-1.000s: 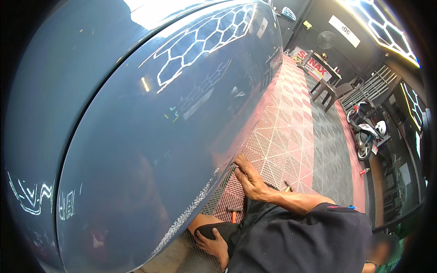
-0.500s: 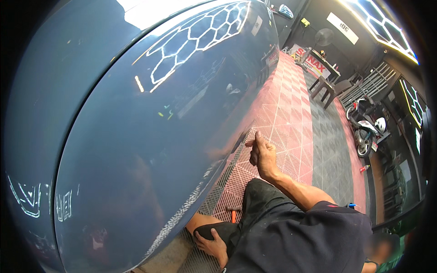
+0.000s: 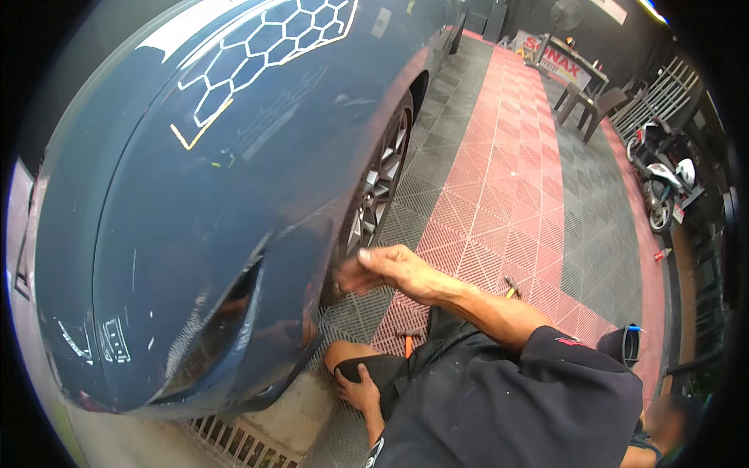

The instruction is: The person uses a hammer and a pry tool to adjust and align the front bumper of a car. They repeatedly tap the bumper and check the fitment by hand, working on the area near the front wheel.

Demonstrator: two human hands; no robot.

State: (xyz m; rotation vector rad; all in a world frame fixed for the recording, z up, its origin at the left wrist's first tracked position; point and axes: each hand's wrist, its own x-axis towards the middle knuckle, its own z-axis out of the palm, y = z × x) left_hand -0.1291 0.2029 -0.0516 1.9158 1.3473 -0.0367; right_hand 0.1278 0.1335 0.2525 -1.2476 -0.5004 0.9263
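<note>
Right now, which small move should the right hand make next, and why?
Probably ease the right hand up onto the blue-grey front fender: it looks empty and overlaps the front wheel in view, contact unclear, while the left hand rests on the knee.

Your slate-blue car (image 3: 234, 179) sits right by you on the left, hood shut, paint super glossy with hexagon reflections, slim dark headlight (image 3: 214, 337) near you, silver-spoked front wheel (image 3: 381, 181) standing upright beyond.
</note>
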